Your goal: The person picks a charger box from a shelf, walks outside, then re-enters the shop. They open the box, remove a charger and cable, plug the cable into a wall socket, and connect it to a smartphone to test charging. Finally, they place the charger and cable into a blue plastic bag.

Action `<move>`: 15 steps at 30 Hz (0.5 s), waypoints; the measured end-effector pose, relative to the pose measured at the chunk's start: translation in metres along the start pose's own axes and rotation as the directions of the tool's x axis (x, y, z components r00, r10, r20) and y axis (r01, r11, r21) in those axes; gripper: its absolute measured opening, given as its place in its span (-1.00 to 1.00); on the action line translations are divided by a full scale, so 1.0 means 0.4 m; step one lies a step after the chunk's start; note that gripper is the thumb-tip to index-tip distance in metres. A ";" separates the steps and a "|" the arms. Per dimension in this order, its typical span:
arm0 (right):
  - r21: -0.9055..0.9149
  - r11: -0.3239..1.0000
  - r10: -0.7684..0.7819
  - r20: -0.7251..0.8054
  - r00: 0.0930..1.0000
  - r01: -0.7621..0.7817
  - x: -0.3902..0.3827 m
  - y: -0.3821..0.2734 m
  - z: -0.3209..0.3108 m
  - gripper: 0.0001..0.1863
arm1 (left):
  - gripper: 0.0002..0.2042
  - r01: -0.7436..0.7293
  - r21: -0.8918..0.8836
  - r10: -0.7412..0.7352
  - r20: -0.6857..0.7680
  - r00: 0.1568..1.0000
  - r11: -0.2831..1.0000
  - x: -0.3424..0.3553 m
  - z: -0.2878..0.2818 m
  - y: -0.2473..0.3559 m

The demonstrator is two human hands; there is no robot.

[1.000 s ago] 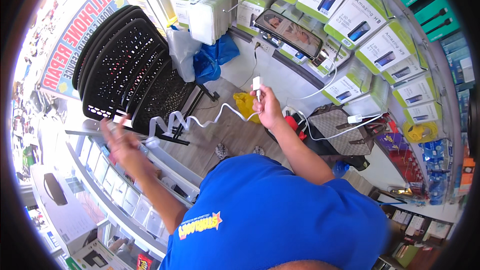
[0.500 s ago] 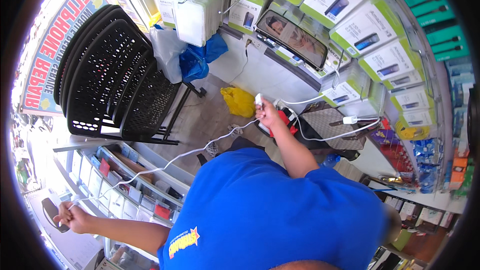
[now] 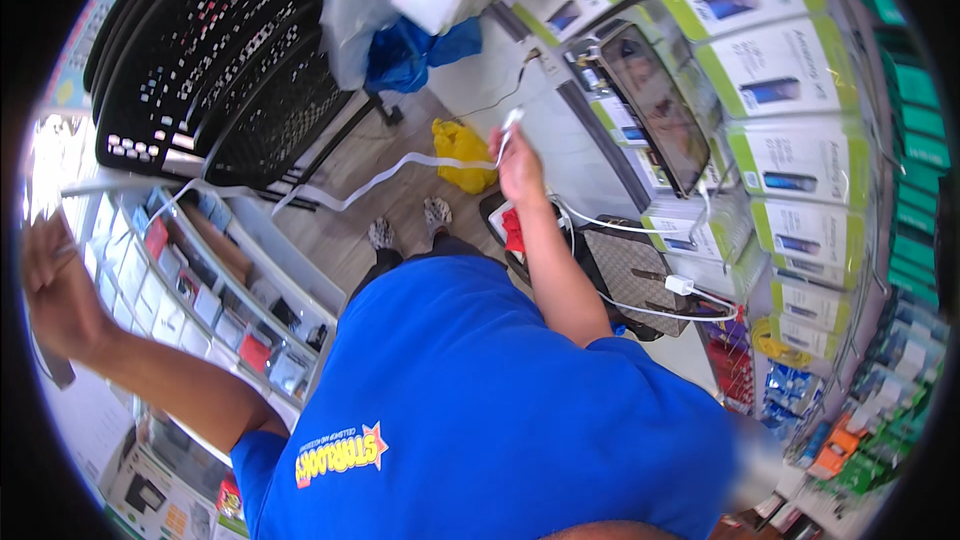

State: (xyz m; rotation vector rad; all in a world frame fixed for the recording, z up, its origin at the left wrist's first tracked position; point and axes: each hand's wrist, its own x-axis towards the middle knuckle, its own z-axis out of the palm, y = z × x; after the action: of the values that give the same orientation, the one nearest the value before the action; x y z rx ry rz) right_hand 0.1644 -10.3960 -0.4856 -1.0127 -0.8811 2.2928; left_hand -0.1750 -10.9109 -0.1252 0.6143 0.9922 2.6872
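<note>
My right hand (image 3: 522,168) is closed round a white charger plug (image 3: 512,124), held up over the floor in front of my body. From it a long white cable (image 3: 375,183) runs left in a slack wave, over the edge of the glass display case. My left hand (image 3: 62,290) is raised at the far left rim, smeared by motion; whether the cable passes into its fingers is unclear. A phone (image 3: 655,108) with a lit screen leans against hanging packages on the right. Another white cable is plugged into it, and a white power adapter (image 3: 680,285) hangs below.
Stacked black perforated chairs (image 3: 200,70) stand at the upper left, with blue bags (image 3: 400,55) beside them. A yellow bag (image 3: 463,155) lies on the floor. The glass display case (image 3: 225,310) flanks my left side; hooks with packages (image 3: 800,180) line the right. A patterned bag (image 3: 630,265) sits near my right arm.
My left hand has risen along the left rim, and the view has shifted. The cable between my hands has gone slacker. My right hand keeps hold of the white plug.
</note>
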 end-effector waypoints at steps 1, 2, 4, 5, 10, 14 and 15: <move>0.042 0.998 -0.037 -0.062 0.997 0.040 0.026 -0.026 0.014 -0.71 | -0.76 0.053 0.066 -0.051 -0.033 0.998 0.996 -0.023 0.007 -0.064; 0.081 0.993 -0.077 -0.125 0.989 0.088 0.052 -0.053 0.027 -0.72 | -0.75 0.102 0.118 -0.093 -0.077 0.993 0.988 -0.053 0.015 -0.124; 0.073 0.993 -0.080 -0.205 0.976 0.097 0.094 -0.100 0.053 -0.71 | -0.72 0.196 0.205 -0.149 -0.224 0.963 0.959 -0.134 0.035 -0.230; 0.053 0.995 -0.073 -0.205 0.976 0.086 0.116 -0.115 0.064 -0.67 | -0.72 0.227 0.166 -0.187 -0.222 0.957 0.960 -0.188 0.035 -0.259; 0.081 0.991 -0.078 -0.267 0.961 0.103 0.253 -0.130 0.004 -0.65 | -0.64 0.395 0.398 -0.182 -0.476 0.861 0.828 -0.352 0.024 -0.388; 0.065 0.985 -0.135 -0.274 0.952 0.158 0.303 -0.143 -0.019 -0.64 | -0.64 0.446 0.395 -0.144 -0.598 0.788 0.803 -0.478 -0.038 -0.348; 0.073 0.983 -0.140 -0.301 0.943 0.169 0.307 -0.145 -0.014 -0.64 | -0.64 0.440 0.402 -0.135 -0.596 0.791 0.803 -0.485 -0.048 -0.333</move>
State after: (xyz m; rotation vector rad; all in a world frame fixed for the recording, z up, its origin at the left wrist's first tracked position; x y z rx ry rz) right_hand 0.1033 -10.2759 -0.5041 -1.1611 -0.6914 1.9690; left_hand -0.0038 -10.8864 -0.2861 -0.2749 1.8309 2.3130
